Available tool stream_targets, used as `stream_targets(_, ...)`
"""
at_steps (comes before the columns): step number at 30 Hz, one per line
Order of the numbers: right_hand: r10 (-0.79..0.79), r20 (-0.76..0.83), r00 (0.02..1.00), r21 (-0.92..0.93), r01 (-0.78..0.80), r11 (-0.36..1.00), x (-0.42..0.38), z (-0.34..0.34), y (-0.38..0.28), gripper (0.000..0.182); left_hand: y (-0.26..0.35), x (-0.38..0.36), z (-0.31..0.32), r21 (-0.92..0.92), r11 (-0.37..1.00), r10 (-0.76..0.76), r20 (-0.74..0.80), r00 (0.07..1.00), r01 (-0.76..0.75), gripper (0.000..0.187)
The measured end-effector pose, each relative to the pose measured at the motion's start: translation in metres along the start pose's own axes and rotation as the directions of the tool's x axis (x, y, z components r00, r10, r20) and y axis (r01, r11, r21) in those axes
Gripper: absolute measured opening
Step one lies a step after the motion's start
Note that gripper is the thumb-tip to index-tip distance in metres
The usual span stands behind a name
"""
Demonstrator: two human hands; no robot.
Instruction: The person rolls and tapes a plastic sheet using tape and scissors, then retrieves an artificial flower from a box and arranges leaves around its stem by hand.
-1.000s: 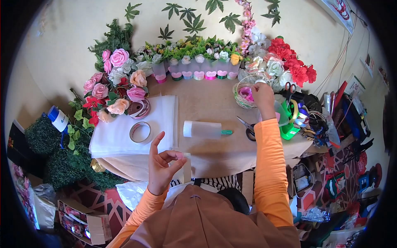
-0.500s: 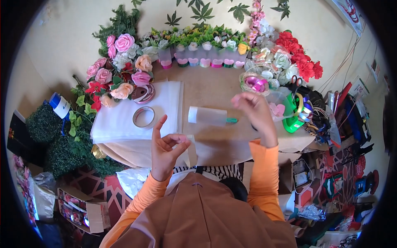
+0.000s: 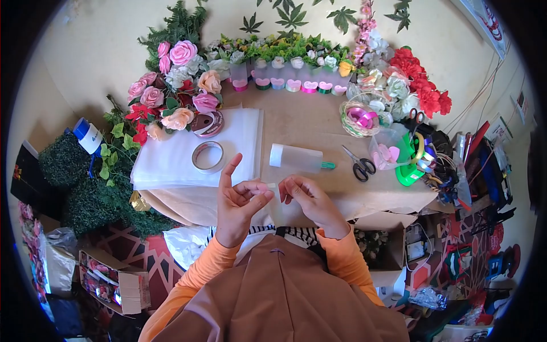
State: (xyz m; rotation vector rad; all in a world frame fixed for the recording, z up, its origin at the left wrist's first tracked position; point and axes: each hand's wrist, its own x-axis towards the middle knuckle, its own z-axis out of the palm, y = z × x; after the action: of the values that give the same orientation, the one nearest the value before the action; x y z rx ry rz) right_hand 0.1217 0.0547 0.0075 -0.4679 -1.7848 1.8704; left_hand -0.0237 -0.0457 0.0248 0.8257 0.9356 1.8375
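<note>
My left hand [image 3: 240,208] pinches a small translucent strip [image 3: 274,196] between thumb and fingertips, its index finger raised. Close to the strip's right side is my right hand [image 3: 310,199], its fingers curled together; whether they grip the strip is too small to tell. Beyond the hands a frosted cylinder [image 3: 299,158] with a white end lies on its side, a green piece [image 3: 327,165] at its right end. Black scissors [image 3: 361,165] rest to its right. A tape roll [image 3: 208,157] sits on white translucent sheets [image 3: 154,165] at the left.
A row of frosted flower holders [image 3: 302,77] lines the table's [image 3: 296,119] back. Pink roses [image 3: 151,97] stand at the left, red flowers [image 3: 419,80] at the right. A ribbon basket [image 3: 360,118], a clear container [image 3: 390,149] and a green tape dispenser [image 3: 409,174] are on the right.
My right hand has moved left and down, from beside the cylinder to beside my left hand. The scissors now show fully. The whole view has shifted slightly.
</note>
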Motion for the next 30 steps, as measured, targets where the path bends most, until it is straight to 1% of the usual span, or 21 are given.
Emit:
stream_targets(1, 0.004, 0.002, 1.0, 0.001, -0.004, 1.0, 0.0, 0.001, 0.004, 0.035, -0.001, 0.0, -0.002, -0.001, 1.0, -0.002, -0.004, 1.0, 0.002, 0.079)
stream_targets(3, -0.02, 0.024, 1.0, 0.154, 0.016, 0.988, 0.0, 0.002, 0.01, 0.028, -0.005, -0.001, -0.005, 0.059, 0.995, 0.073, 0.111, 0.991, -0.08, 0.082)
stream_targets(4, -0.02, 0.025, 0.999, 0.152, 0.016, 0.988, 0.001, 0.005, 0.013, 0.028, -0.004, -0.002, -0.003, 0.058, 0.995, 0.075, 0.11, 0.991, -0.082, 0.082)
stream_targets(6, 0.031, -0.049, 0.998, 0.178, -0.022, 0.984, 0.003, 0.011, 0.018, 0.023, 0.0, -0.006, 0.004, -0.056, 0.997, 0.066, 0.168, 0.984, -0.057, 0.085)
stream_targets(7, 0.029, -0.048, 0.998, 0.176, -0.02, 0.984, 0.004, 0.011, 0.022, 0.023, 0.001, -0.007, 0.006, -0.056, 0.997, 0.069, 0.168, 0.983, -0.06, 0.085)
stream_targets(9, 0.003, 0.095, 0.996, 0.297, -0.031, 0.954, 0.004, 0.01, 0.03, 0.027, 0.003, -0.01, 0.007, -0.048, 0.999, 0.035, 0.205, 0.978, -0.026, 0.085)
stream_targets(10, 0.003, 0.096, 0.995, 0.298, -0.031, 0.954, 0.004, 0.011, 0.03, 0.027, 0.002, -0.01, 0.008, -0.047, 0.999, 0.036, 0.204, 0.978, -0.027, 0.085)
stream_targets(13, 0.014, 0.01, 1.0, 0.294, -0.016, 0.956, 0.002, 0.012, 0.027, 0.025, -0.004, -0.008, 0.006, 0.004, 0.995, 0.091, 0.259, 0.962, -0.095, 0.086)
stream_targets(15, 0.046, -0.066, 0.997, 0.244, -0.028, 0.969, -0.002, 0.008, 0.018, 0.016, -0.007, -0.008, 0.001, 0.2, 0.959, 0.136, 0.289, 0.948, -0.199, 0.087)
stream_targets(16, 0.045, -0.063, 0.997, 0.245, -0.028, 0.969, -0.003, 0.006, 0.015, 0.016, -0.006, -0.007, -0.001, 0.202, 0.959, 0.137, 0.288, 0.948, -0.2, 0.087)
stream_targets(18, -0.04, -0.274, 0.961, 0.177, 0.091, 0.98, -0.006, 0.0, 0.01, 0.012, -0.002, -0.005, -0.005, 0.373, 0.854, 0.241, 0.333, 0.911, -0.362, 0.084)
stream_targets(19, -0.043, -0.272, 0.961, 0.176, 0.093, 0.98, -0.008, -0.004, 0.006, 0.012, 0.001, -0.003, -0.005, 0.373, 0.853, 0.244, 0.334, 0.911, -0.365, 0.084)
stream_targets(21, -0.109, -0.443, 0.89, 0.173, 0.204, 0.964, -0.015, -0.014, -0.004, 0.009, 0.01, 0.001, -0.005, 0.451, 0.83, 0.195, 0.317, 0.928, -0.328, 0.075)
stream_targets(22, -0.167, -0.438, 0.883, 0.163, 0.261, 0.952, -0.019, -0.019, -0.01, 0.009, 0.015, 0.005, -0.006, 0.529, 0.78, 0.172, 0.332, 0.927, -0.334, 0.068)
stream_targets(23, -0.189, -0.448, 0.874, 0.159, 0.286, 0.945, -0.024, -0.023, -0.016, 0.009, 0.015, 0.014, -0.008, 0.53, 0.78, 0.173, 0.329, 0.928, -0.333, 0.068)
stream_targets(25, -0.204, -0.467, 0.86, 0.204, 0.33, 0.922, -0.034, -0.027, -0.028, 0.009, 0.007, 0.039, -0.017, 0.811, 0.315, 0.212, 0.446, 0.87, -0.493, 0.066)
stream_targets(26, -0.206, -0.463, 0.862, 0.205, 0.33, 0.922, -0.038, -0.028, -0.032, 0.009, 0.003, 0.05, -0.019, 0.833, 0.284, 0.166, 0.445, 0.88, -0.474, 0.062)
stream_targets(27, -0.27, -0.451, 0.851, 0.148, 0.37, 0.917, -0.041, -0.03, -0.035, 0.009, -0.002, 0.059, -0.021, 0.834, 0.281, 0.171, 0.444, 0.88, -0.475, 0.062)
stream_targets(28, -0.333, -0.436, 0.836, 0.092, 0.41, 0.908, -0.045, -0.031, -0.038, 0.009, -0.007, 0.067, -0.023, 0.837, 0.222, 0.135, 0.482, 0.866, -0.501, 0.063)
stream_targets(29, -0.336, -0.434, 0.836, 0.091, 0.412, 0.907, -0.048, -0.033, -0.04, 0.009, -0.013, 0.075, -0.024, 0.834, 0.162, 0.096, 0.518, 0.85, -0.527, 0.064)
stream_targets(30, -0.337, -0.426, 0.839, 0.067, 0.401, 0.914, -0.052, -0.035, -0.041, 0.01, -0.022, 0.085, -0.026, 0.808, 0.168, 0.122, 0.551, 0.826, -0.564, 0.062)
